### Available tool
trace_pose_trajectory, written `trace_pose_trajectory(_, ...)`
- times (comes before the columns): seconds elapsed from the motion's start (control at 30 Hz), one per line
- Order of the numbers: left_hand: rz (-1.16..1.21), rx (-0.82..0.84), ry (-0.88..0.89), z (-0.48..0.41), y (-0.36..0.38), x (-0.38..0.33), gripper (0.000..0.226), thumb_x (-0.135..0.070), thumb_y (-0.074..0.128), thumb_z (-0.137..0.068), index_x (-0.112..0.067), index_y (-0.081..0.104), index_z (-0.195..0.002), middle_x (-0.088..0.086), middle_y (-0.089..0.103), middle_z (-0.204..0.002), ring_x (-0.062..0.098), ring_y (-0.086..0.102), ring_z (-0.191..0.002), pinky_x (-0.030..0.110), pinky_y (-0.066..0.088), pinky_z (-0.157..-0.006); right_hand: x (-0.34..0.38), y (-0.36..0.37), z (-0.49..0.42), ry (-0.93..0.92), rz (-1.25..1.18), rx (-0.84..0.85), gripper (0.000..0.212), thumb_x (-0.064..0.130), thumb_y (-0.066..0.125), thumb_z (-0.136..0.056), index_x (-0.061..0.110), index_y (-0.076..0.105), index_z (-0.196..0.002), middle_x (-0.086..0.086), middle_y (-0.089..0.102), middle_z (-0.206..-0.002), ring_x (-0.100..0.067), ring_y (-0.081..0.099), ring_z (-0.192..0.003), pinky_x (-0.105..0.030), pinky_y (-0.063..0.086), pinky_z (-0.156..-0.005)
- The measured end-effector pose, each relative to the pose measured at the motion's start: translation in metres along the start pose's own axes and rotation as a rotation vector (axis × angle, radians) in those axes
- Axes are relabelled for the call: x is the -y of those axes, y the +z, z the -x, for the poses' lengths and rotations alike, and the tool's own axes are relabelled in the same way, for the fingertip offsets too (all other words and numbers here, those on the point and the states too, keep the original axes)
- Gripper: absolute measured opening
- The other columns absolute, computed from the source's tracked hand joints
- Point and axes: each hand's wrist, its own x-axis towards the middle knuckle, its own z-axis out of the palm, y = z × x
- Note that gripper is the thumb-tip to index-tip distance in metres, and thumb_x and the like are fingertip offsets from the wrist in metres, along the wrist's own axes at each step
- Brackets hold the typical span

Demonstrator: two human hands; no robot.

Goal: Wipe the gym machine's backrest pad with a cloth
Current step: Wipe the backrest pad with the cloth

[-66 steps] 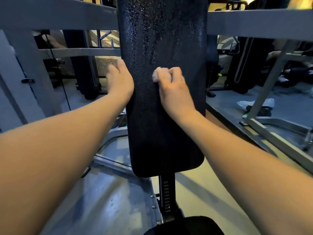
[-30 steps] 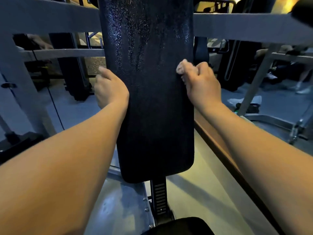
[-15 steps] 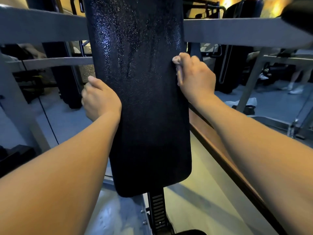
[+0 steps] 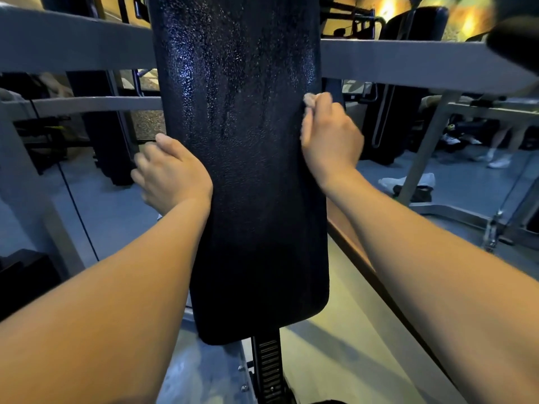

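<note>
Your hands are apart, one on each side of the upright black backrest pad (image 4: 248, 170). Your left hand (image 4: 172, 176) curls round its left edge, thumb up along the front. Your right hand (image 4: 329, 141) is clenched on a small pale cloth (image 4: 310, 97), pressed to the pad's right edge, just below the grey crossbar (image 4: 408, 62).

2 bare forearms stretched forward, 1 hand on each side.
The left hand (image 4: 172, 176) lay against the pad's (image 4: 250, 176) left edge, thumb up, fingers blurred; the right hand (image 4: 331, 139), higher, was fisted around a cloth (image 4: 310, 98) at the right edge.
</note>
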Motion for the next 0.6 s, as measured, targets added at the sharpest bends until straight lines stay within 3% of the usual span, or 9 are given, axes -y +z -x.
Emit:
trace_pose_trajectory(0.13,0.008,0.01,0.0,0.001,-0.001,0.0,0.056,-0.044,0.018,-0.108,-0.009,0.057,-0.127,0.01,0.052,-0.141,0.034,0.042,-0.132,0.053,0.039,-0.1,0.016,-0.001,0.029,-0.518,-0.1,-0.047,0.023,0.03,0.056,-0.105,0.015,0.073,-0.106,-0.006,0.061,-0.074,-0.03,0.06,-0.057,-0.036,0.041,-0.044)
trace_pose_trajectory(0.17,0.012,0.016,-0.002,0.001,0.0,0.0,0.056,-0.044,0.018,-0.108,-0.009,0.057,-0.127,0.011,0.052,-0.141,0.034,0.042,-0.132,0.053,0.039,-0.1,0.009,-0.001,0.021,-0.558,-0.087,-0.052,0.023,0.031,0.056,-0.105,0.017,0.074,-0.105,-0.006,0.059,-0.072,-0.03,0.059,-0.055,-0.036,0.039,-0.043)
trace_pose_trajectory(0.23,0.02,0.018,-0.005,0.001,0.0,0.0,0.056,-0.043,0.018,-0.108,-0.008,0.057,-0.128,0.011,0.052,-0.141,0.035,0.042,-0.133,0.052,0.038,-0.101,-0.006,-0.006,0.002,-0.362,-0.068,-0.045,0.022,0.035,0.052,-0.105,0.021,0.069,-0.11,-0.006,0.062,-0.08,-0.033,0.063,-0.061,-0.035,0.037,-0.042)
trace_pose_trajectory(0.3,0.024,0.009,-0.003,0.002,0.0,0.0,0.057,-0.043,0.018,-0.107,-0.008,0.057,-0.128,0.012,0.052,-0.141,0.034,0.042,-0.133,0.052,0.038,-0.101,-0.014,-0.011,-0.007,-0.024,-0.139,0.103,0.026,0.039,0.044,-0.107,0.019,0.058,-0.117,-0.008,0.066,-0.096,-0.035,0.065,-0.076,-0.035,0.036,-0.051)
trace_pose_trajectory(0.4,0.025,-0.002,-0.004,0.003,0.001,0.0,0.058,-0.044,0.017,-0.107,-0.008,0.057,-0.128,0.011,0.054,-0.141,0.034,0.043,-0.133,0.053,0.04,-0.101,-0.015,-0.008,0.005,0.274,-0.29,0.247,0.029,0.04,0.037,-0.109,0.017,0.052,-0.119,-0.005,0.067,-0.111,-0.031,0.061,-0.089,-0.038,0.04,-0.063)
trace_pose_trajectory(0.5,0.016,-0.014,-0.003,0.002,0.002,0.0,0.058,-0.044,0.017,-0.107,-0.009,0.056,-0.129,0.01,0.054,-0.141,0.033,0.043,-0.134,0.053,0.04,-0.101,-0.02,0.001,0.018,0.532,-0.442,0.345,0.027,0.039,0.033,-0.109,0.02,0.051,-0.105,-0.001,0.067,-0.102,-0.027,0.06,-0.09,-0.038,0.038,-0.07)
trace_pose_trajectory(0.6,0.016,-0.034,-0.002,0.002,0.004,0.0,0.055,-0.043,0.017,-0.107,-0.01,0.056,-0.129,0.009,0.053,-0.142,0.033,0.042,-0.135,0.052,0.039,-0.101,-0.026,0.009,0.013,0.686,-0.794,0.459,0.029,0.028,0.035,-0.108,0.022,0.053,-0.086,0.003,0.064,-0.086,-0.017,0.058,-0.077,-0.033,0.04,-0.068)
